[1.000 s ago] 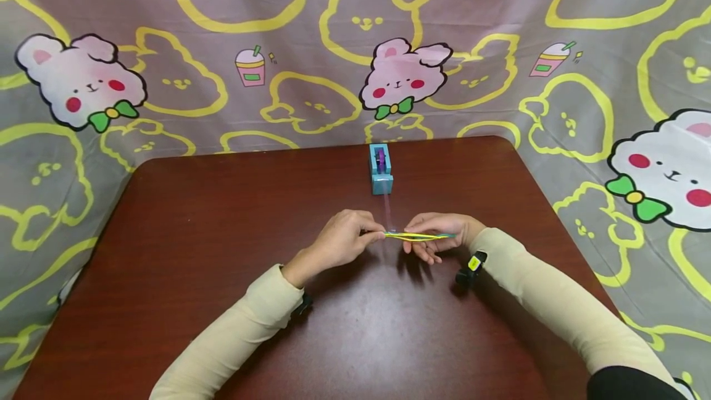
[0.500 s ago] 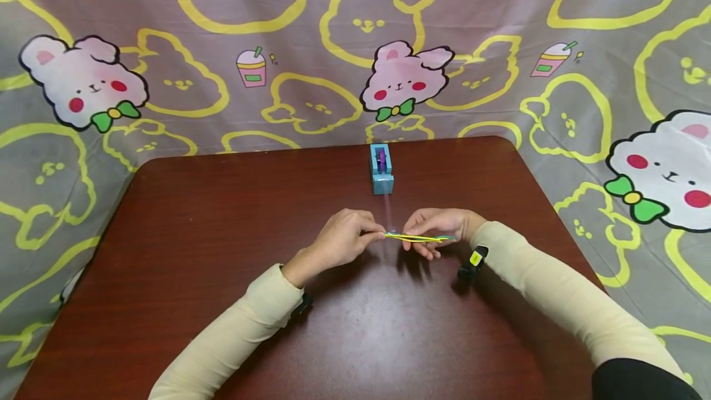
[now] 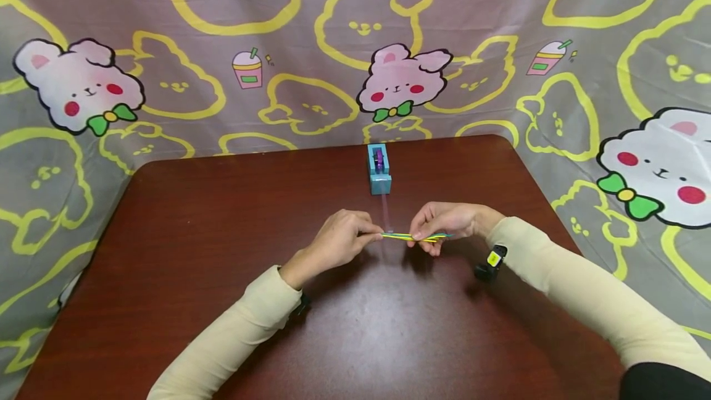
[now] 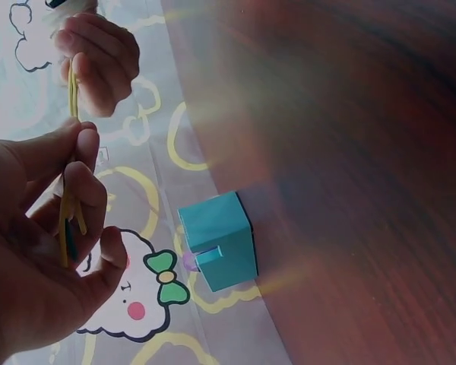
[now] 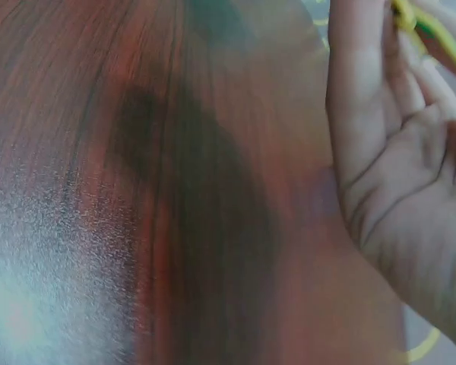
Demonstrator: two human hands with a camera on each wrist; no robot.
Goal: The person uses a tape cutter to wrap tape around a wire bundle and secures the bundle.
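Between my two hands stretches a bundle of thin yellow and teal strands (image 3: 397, 237), bunched lengthwise. My left hand (image 3: 340, 239) pinches its left end between thumb and forefinger. Partway along, my right hand (image 3: 444, 222) pinches it too, with loose ends showing past the fingers. The left wrist view has strands (image 4: 74, 91) running from my left hand (image 4: 53, 220) to the right hand (image 4: 102, 65). Only part of the right hand (image 5: 410, 160) and of the strands (image 5: 437, 30) shows in the right wrist view. Whether the strands are bands or cords I cannot tell.
Beyond the hands stands a teal tape dispenser (image 3: 380, 170) with a purple roll, near the back edge of the brown table (image 3: 222, 221). A pale strip (image 3: 386, 212) runs from it towards the hands, tape or reflection. A printed curtain (image 3: 311, 36) hangs behind.
My right hand has slid a little to the right and upward, its thumb and fingers closing on the strands, which are drawn narrower. The left hand has stayed nearly in place.
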